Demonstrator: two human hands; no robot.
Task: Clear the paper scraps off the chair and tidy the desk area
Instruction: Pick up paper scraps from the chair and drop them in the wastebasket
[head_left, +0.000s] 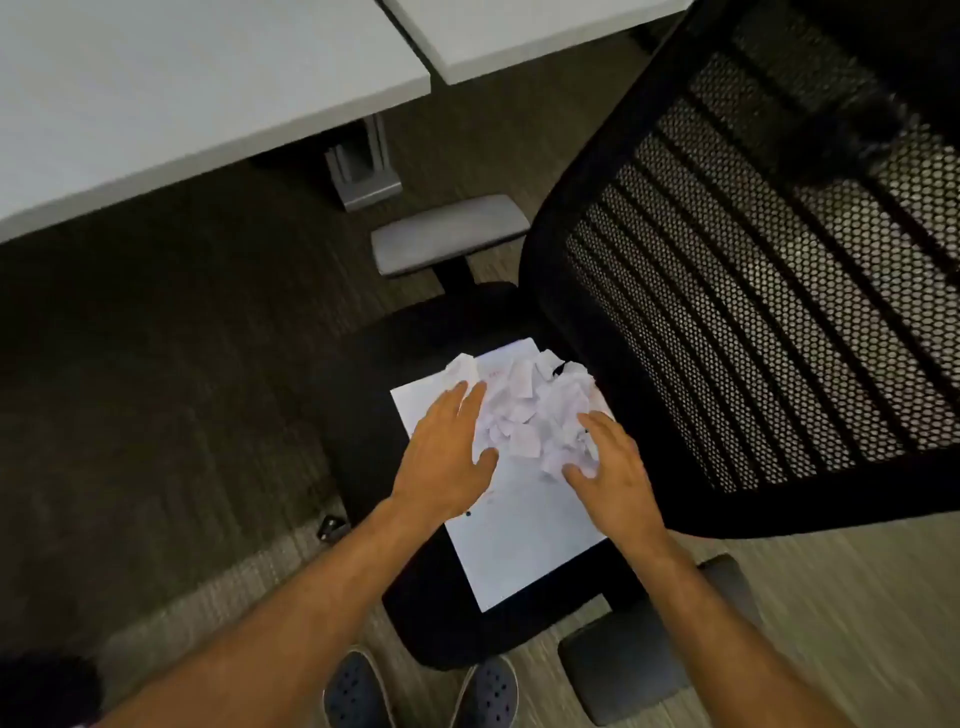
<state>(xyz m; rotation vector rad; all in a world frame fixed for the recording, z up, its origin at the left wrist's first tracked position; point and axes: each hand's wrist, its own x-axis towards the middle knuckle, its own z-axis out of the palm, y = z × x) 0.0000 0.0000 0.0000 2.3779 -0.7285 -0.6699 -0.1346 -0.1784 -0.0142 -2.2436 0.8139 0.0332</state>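
A black office chair (374, 364) stands below me with a white paper sheet (524, 540) lying on its seat. A heap of several white paper scraps (530, 405) is piled on the far half of that sheet. My left hand (447, 452) lies flat with straight fingers on the left edge of the heap. On the right side of the heap my right hand (613, 467) has its fingers spread and slightly bent against the scraps. Neither hand holds anything that I can see.
The chair's mesh backrest (779, 291) rises at the right, with grey armrests (447, 234) at the far side and a dark one (623, 670) near me. Two white desks (156, 104) stand beyond, on a grey leg (363, 171). My shoes (415, 696) are on the carpet.
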